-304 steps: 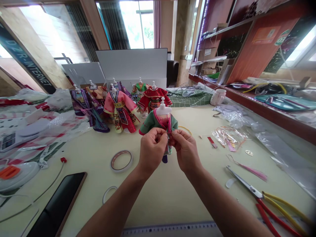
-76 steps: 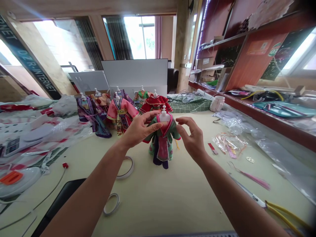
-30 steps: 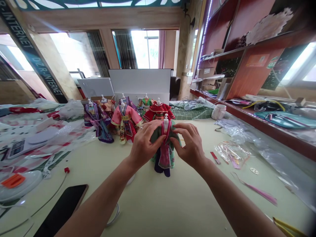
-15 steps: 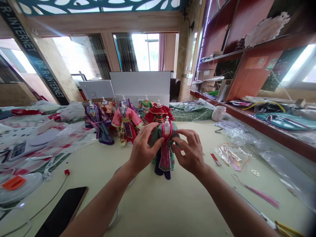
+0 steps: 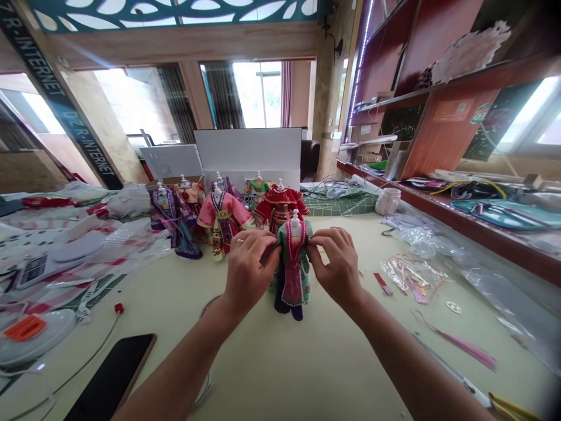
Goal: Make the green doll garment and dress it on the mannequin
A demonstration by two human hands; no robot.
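Note:
A small headless doll figure [image 5: 294, 266] stands upright on the table, dressed in a green robe with a pink beaded collar and a pink front panel over dark trousers. My left hand [image 5: 249, 263] pinches the robe's sleeve on the left side, thumb and fingers together. On the other side, my right hand [image 5: 336, 260] pinches the robe's edge near the shoulder. Both sleeves are partly hidden by my fingers. Close behind stands a doll in a red dress [image 5: 280, 202], and to the left one in a pink robe [image 5: 223, 216].
More dressed dolls [image 5: 173, 225] stand at the back left. A black phone [image 5: 111, 377] and a cable lie front left. Pink tassel [image 5: 464, 345], round ornament [image 5: 453, 307], plastic bags [image 5: 414, 272] and a white jar [image 5: 388, 201] are on the right, below shelves.
My hands have moved from the collar and shoulders down and outward to the sleeves. More of the green robe now shows, its collar lying closer over the chest.

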